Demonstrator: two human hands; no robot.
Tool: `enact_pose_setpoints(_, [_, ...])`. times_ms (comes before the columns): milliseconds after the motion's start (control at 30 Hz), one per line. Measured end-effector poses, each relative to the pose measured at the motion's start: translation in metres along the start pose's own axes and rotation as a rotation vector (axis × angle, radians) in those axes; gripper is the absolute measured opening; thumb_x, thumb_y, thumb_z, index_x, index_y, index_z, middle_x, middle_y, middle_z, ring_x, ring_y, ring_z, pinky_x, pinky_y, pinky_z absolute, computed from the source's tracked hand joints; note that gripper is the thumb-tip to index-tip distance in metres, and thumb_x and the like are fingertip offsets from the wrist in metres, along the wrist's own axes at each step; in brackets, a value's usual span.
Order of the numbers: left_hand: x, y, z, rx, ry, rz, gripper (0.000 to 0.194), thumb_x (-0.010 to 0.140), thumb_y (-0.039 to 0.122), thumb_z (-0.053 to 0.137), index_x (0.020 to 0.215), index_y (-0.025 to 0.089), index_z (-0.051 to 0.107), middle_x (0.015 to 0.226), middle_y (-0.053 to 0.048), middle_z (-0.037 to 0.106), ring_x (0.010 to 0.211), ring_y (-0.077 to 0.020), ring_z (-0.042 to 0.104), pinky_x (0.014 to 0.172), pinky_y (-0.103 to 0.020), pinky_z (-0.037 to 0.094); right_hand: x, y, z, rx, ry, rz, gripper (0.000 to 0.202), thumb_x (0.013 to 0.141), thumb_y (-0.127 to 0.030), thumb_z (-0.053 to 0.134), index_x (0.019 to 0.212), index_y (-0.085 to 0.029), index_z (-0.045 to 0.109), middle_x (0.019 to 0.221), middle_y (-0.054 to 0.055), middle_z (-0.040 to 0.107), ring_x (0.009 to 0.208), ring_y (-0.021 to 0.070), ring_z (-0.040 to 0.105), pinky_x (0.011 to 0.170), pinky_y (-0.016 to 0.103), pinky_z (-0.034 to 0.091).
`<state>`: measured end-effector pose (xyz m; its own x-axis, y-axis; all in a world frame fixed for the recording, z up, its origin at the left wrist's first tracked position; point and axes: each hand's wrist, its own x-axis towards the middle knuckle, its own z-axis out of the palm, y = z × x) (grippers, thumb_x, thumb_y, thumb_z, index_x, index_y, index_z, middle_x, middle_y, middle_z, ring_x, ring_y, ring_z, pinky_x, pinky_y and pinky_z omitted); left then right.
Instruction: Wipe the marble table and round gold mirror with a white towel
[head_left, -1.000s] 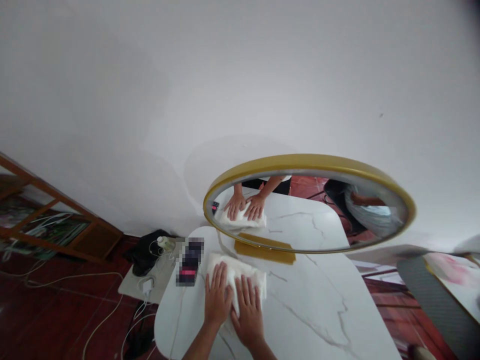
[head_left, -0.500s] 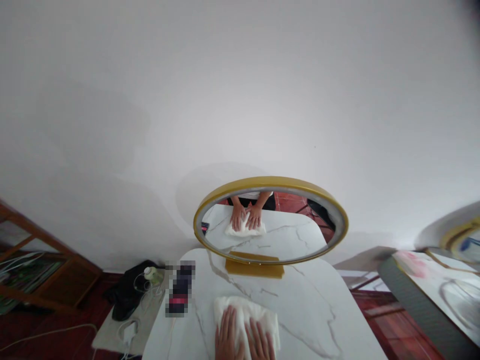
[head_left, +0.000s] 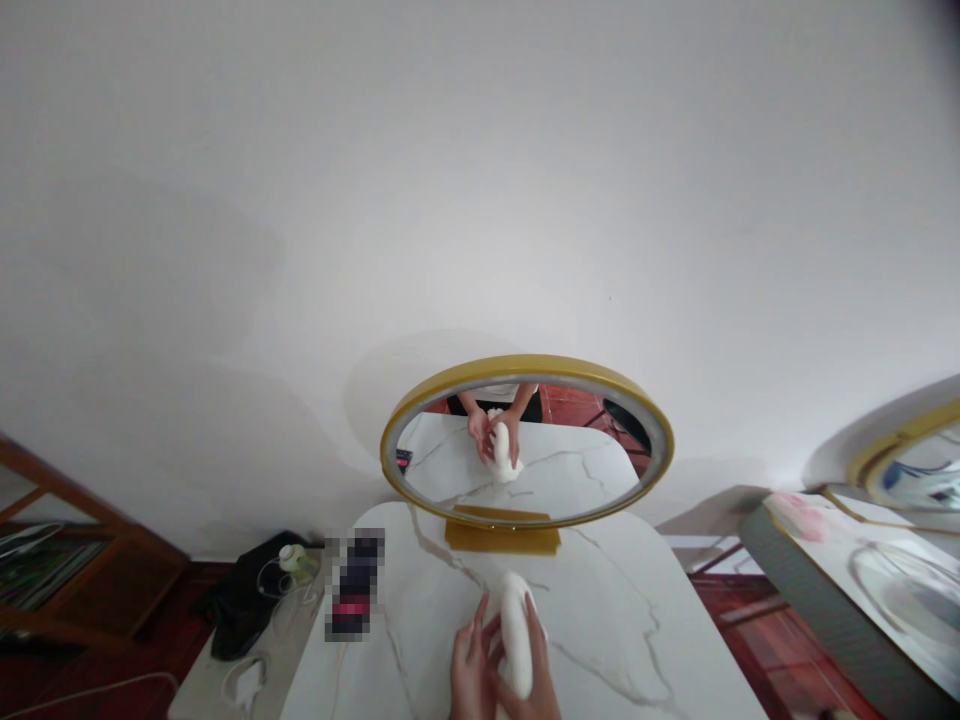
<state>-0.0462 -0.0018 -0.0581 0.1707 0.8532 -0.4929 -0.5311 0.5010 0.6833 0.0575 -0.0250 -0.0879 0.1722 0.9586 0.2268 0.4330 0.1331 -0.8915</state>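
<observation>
A white cloth (head_left: 515,635) is bunched into a thick upright fold above the marble-patterned white table (head_left: 615,640), low in the view. My right hand (head_left: 541,665) grips it from the right, fingers along its far side. From the left, my left hand (head_left: 469,665) presses against the fold with curved fingers, its index finger sticking up a little apart. The lower part of the cloth lies behind my hands. Both hands and the cloth also appear in the oval mirror (head_left: 529,365).
The mirror's gold base (head_left: 502,538) stands at the table's back, near the wall. A blurred-out dark phone-like object (head_left: 356,585) lies at the left edge. Left of the table are a black bag (head_left: 244,610) and a bottle (head_left: 295,560). Another table (head_left: 840,560) stands to the right.
The cloth was spread flat under both palms. It is now lifted and folded into a standing bundle, with my hands turned to its two sides.
</observation>
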Motion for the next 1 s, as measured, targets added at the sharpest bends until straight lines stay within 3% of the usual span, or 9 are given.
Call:
enact_pose_setpoints(133, [0.010,0.005,0.015,-0.115,-0.090,-0.103,0.067,0.072,0.060,0.037,0.127,0.024,0.049,0.115,-0.009,0.062,0.112,-0.0281,0.055,0.090,-0.047,0.044,0.014,0.012,-0.029,0.291,0.065,0.377,0.077,0.067,-0.058,0.061,0.127,-0.012,0.046,0.113,0.016,0.062,0.099,0.0313,0.061,0.078,0.041,0.052])
enact_pose_setpoints(200, [0.020,0.003,0.019,0.049,-0.055,-0.060,0.059,0.075,0.055,0.039,0.121,0.021,0.053,0.110,-0.010,0.064,0.104,-0.0270,0.060,0.087,-0.045,0.046,0.018,0.017,-0.046,0.299,0.094,0.519,0.069,0.064,-0.057,0.063,0.114,-0.010,0.056,0.101,0.014,0.067,0.092,0.0313,0.063,0.076,0.041,0.052])
enact_pose_setpoints(267, [0.031,0.003,0.018,0.371,-0.012,0.136,0.048,0.077,0.048,0.043,0.113,0.020,0.058,0.107,-0.010,0.065,0.101,-0.0258,0.061,0.089,-0.044,0.046,0.022,0.020,-0.064,0.234,0.165,0.578,0.066,0.065,-0.056,0.062,0.112,-0.009,0.057,0.099,0.013,0.068,0.091,0.0308,0.063,0.078,0.041,0.052])
enact_pose_setpoints(333, [0.042,0.008,0.010,0.780,0.039,0.460,0.040,0.077,0.035,0.047,0.113,0.021,0.058,0.117,-0.008,0.061,0.113,-0.0238,0.054,0.100,-0.043,0.039,0.028,0.022,-0.083,0.092,0.252,0.536,0.067,0.067,-0.053,0.059,0.118,-0.010,0.053,0.106,0.013,0.065,0.098,0.0308,0.060,0.083,0.042,0.050])
enact_pose_setpoints(400, [0.052,0.017,-0.003,1.138,0.115,0.697,0.048,0.078,0.021,0.044,0.125,0.022,0.052,0.131,-0.007,0.051,0.126,-0.0224,0.042,0.107,-0.044,0.031,0.038,0.023,-0.099,-0.101,0.285,0.407,0.066,0.071,-0.045,0.053,0.128,-0.013,0.046,0.121,0.012,0.058,0.111,0.0304,0.054,0.092,0.044,0.045])
enact_pose_setpoints(533, [0.073,0.034,-0.029,1.617,0.268,0.899,0.060,0.081,0.011,0.040,0.139,0.022,0.034,0.146,-0.005,0.034,0.136,-0.0222,0.026,0.110,-0.045,0.029,0.067,0.023,-0.119,-0.504,0.163,0.112,0.073,0.071,-0.021,0.042,0.142,-0.018,0.025,0.139,0.008,0.042,0.128,0.0247,0.037,0.104,0.040,0.034])
enact_pose_setpoints(733, [0.085,0.031,-0.042,1.785,0.275,0.908,0.061,0.086,0.012,0.036,0.144,0.025,0.021,0.149,-0.003,0.028,0.138,-0.0211,0.022,0.110,-0.044,0.028,0.099,0.020,-0.094,-1.031,-0.122,0.028,0.086,0.068,-0.012,0.042,0.146,-0.022,0.009,0.147,0.006,0.029,0.136,0.0238,0.021,0.107,0.045,0.018])
enact_pose_setpoints(867, [0.085,0.027,-0.042,1.783,0.263,0.862,0.060,0.086,0.013,0.036,0.144,0.025,0.021,0.150,-0.003,0.026,0.138,-0.0214,0.020,0.111,-0.045,0.027,0.095,0.017,-0.067,-1.080,-0.220,0.058,0.084,0.069,-0.018,0.044,0.146,-0.023,0.009,0.151,0.004,0.019,0.138,0.0253,0.011,0.105,0.049,0.020])
enact_pose_setpoints(1000, [0.085,0.028,-0.042,1.780,0.265,0.840,0.061,0.086,0.012,0.037,0.143,0.026,0.022,0.150,-0.002,0.027,0.138,-0.0216,0.019,0.111,-0.045,0.026,0.082,0.012,-0.061,-1.052,-0.270,0.031,0.085,0.070,-0.022,0.046,0.146,-0.025,0.009,0.153,0.003,0.008,0.139,0.0266,0.006,0.103,0.047,0.025])
